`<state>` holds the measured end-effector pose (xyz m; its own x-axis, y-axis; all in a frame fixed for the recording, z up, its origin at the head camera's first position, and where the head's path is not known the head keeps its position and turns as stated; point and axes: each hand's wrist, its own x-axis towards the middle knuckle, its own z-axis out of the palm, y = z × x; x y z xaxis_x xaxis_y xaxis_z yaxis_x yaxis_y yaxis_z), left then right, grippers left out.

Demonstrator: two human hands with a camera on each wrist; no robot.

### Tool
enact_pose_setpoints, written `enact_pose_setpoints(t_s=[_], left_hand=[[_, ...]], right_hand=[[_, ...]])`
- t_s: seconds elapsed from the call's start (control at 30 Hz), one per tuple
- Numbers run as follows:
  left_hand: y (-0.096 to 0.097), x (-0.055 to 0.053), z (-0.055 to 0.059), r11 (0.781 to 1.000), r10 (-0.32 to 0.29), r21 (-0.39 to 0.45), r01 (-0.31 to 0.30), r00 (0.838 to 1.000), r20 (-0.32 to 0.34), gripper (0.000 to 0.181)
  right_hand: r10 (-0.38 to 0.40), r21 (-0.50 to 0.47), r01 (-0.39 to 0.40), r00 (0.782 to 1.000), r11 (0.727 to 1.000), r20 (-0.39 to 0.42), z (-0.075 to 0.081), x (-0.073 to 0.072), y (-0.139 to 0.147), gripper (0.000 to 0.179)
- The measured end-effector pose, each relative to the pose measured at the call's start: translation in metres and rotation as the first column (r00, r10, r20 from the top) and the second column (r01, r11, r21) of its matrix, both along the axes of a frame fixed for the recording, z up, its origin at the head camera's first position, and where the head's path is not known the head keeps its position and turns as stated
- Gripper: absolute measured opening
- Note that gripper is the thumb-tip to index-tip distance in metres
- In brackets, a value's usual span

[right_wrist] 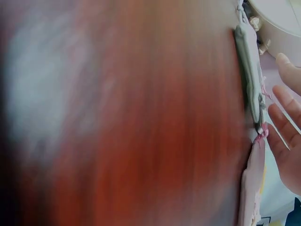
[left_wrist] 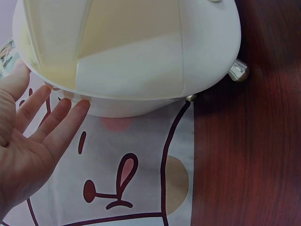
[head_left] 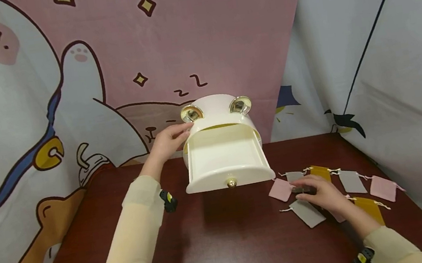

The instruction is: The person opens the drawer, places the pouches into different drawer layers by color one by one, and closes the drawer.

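A white rounded box (head_left: 215, 106) with two shiny gold-rimmed, eye-like knobs on top stands toward the back of the table. Its drawer (head_left: 226, 149), with a small gold knob (head_left: 232, 183), is pulled out toward me. My left hand (head_left: 170, 141) touches the box's left side near the top, fingers extended along the wall in the left wrist view. To the right, my right hand (head_left: 320, 192) is over the small drawstring pouches, its fingers loosely bent and holding nothing in the right wrist view. A pink pouch (head_left: 280, 190) and a grey pouch (head_left: 308, 213) lie nearest its fingertips.
More pouches lie to the right: a mustard pouch (head_left: 321, 173), a grey pouch (head_left: 352, 181), a pink pouch (head_left: 383, 188) and another mustard pouch (head_left: 369, 209). A printed cartoon curtain (head_left: 219, 25) hangs behind the dark red-brown table (head_left: 229, 251).
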<state>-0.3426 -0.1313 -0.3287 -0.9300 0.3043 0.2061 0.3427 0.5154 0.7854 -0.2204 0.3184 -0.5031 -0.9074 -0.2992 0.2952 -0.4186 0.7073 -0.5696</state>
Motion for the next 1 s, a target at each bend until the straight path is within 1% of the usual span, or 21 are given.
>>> enact_pose_setpoints(t_s=[0.07,0.17,0.4,0.5,0.63,0.73,0.87,1.0], left_hand=[[0.000,0.000,0.000,1.000,0.001,0.000,-0.001,1.000,0.006,0.039],[0.001,0.001,-0.001,1.000,0.004,0.004,-0.004,1.000,0.012,0.039],[0.001,0.002,0.001,1.000,0.005,0.002,-0.005,1.000,0.005,0.038],[0.001,0.002,0.000,1.000,0.009,-0.007,-0.009,1.000,-0.003,0.038],[0.000,0.001,0.000,1.000,0.012,-0.003,-0.012,1.000,0.002,0.038],[0.001,0.001,-0.001,1.000,0.007,0.017,-0.007,1.000,0.017,0.038],[0.001,0.001,0.000,0.999,-0.004,0.042,0.002,0.999,0.035,0.039],[0.000,0.001,0.001,0.999,0.000,0.034,-0.001,0.999,0.034,0.038]], right_hand=[[-0.023,0.005,0.023,1.000,1.000,0.003,-0.001,-0.003,-0.002,0.039],[-0.036,-0.010,0.036,0.999,0.999,0.010,-0.002,-0.009,-0.004,0.039],[-0.062,-0.017,0.061,0.997,0.998,-0.035,-0.005,-0.022,-0.010,0.041],[-0.082,-0.010,0.082,0.996,0.997,-0.033,-0.007,-0.026,-0.012,0.041],[-0.102,0.010,0.102,0.995,0.995,-0.018,-0.008,-0.029,-0.017,0.042],[-0.122,0.024,0.122,0.992,0.992,0.005,-0.007,-0.030,-0.022,0.044],[-0.152,0.023,0.151,0.988,0.988,0.033,-0.007,-0.031,-0.027,0.046],[-0.167,0.013,0.167,0.985,0.986,0.045,-0.008,-0.032,-0.029,0.047]])
